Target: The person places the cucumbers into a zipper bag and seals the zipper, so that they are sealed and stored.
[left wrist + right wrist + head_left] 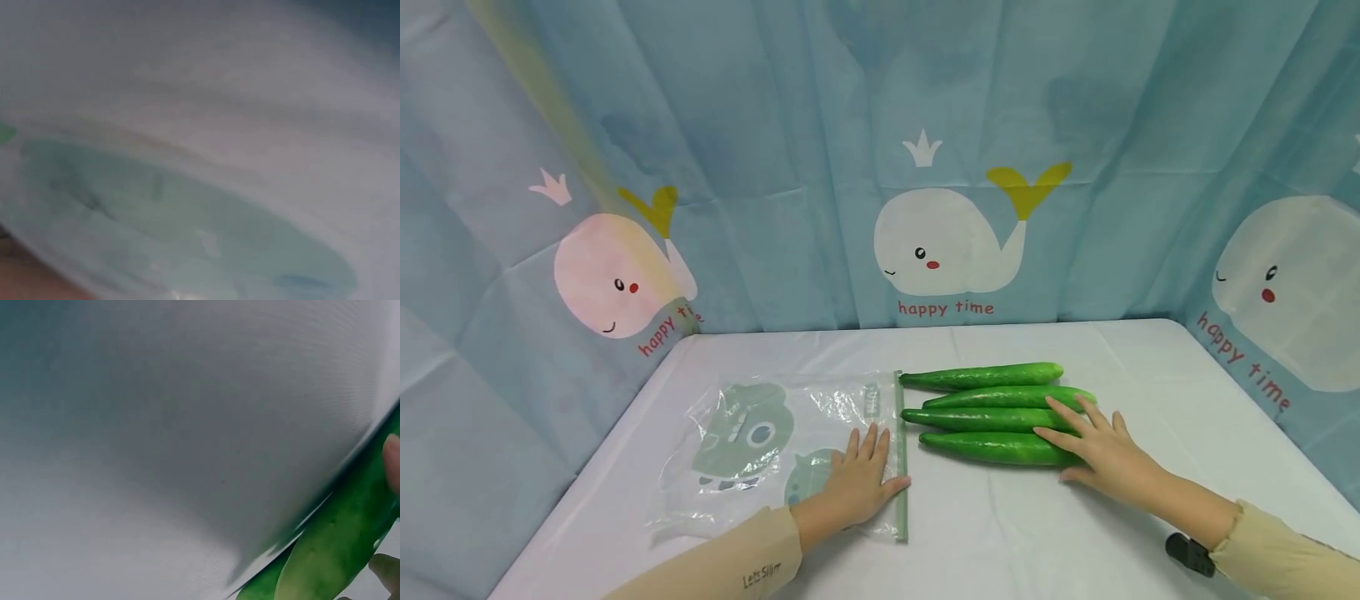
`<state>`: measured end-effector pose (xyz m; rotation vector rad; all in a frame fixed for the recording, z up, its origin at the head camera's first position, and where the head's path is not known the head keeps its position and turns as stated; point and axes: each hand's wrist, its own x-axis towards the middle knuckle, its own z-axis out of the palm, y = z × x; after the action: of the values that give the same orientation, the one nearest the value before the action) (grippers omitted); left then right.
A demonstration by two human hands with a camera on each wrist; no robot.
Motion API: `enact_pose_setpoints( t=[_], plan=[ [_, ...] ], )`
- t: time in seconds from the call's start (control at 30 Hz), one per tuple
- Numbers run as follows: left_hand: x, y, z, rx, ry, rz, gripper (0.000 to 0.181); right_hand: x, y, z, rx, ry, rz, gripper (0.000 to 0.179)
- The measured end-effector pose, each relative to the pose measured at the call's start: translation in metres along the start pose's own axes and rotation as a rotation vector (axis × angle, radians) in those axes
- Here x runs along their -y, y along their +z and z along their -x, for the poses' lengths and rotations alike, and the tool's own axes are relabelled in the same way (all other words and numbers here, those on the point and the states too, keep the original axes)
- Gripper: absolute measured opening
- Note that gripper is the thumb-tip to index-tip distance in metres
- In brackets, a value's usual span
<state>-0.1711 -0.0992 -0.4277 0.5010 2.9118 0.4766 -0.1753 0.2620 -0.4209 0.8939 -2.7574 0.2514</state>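
My left hand rests with fingers spread on a clear zip bag near its green zip edge. Pale green cartoon prints mark the bag, which lies flat; one print fills much of the left wrist view. On the right, several green cucumbers lie side by side, stems towards the bag. The spread fingers of my right hand lie over the thick ends of the nearer ones. In the right wrist view, fingertips show against a cucumber.
A white cloth covers the table. Behind and at both sides hangs a blue curtain with whale prints. A small black device sits at my right wrist, by the cuff.
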Motion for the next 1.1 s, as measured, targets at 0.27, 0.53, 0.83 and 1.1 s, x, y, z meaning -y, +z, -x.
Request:
enact_pose_setpoints(
  t=[0.27,0.53,0.83,1.1],
  plan=[
    [-0.003,0.003,-0.005,0.018,-0.056,0.013,0.091,0.001,0.001,-0.002,-0.103,-0.07,-0.015,0.058],
    [-0.012,0.007,-0.011,0.056,-0.094,-0.059,0.104,0.001,0.002,-0.004,-0.104,-0.066,-0.015,0.057],
    [-0.013,0.004,-0.01,-0.006,-0.103,0.075,0.082,0.002,0.0,-0.005,-0.105,-0.085,0.005,0.055],
    [-0.009,0.002,-0.009,-0.013,-0.055,0.111,0.066,0.002,0.001,-0.003,-0.118,-0.134,0.024,0.056]
  ],
)
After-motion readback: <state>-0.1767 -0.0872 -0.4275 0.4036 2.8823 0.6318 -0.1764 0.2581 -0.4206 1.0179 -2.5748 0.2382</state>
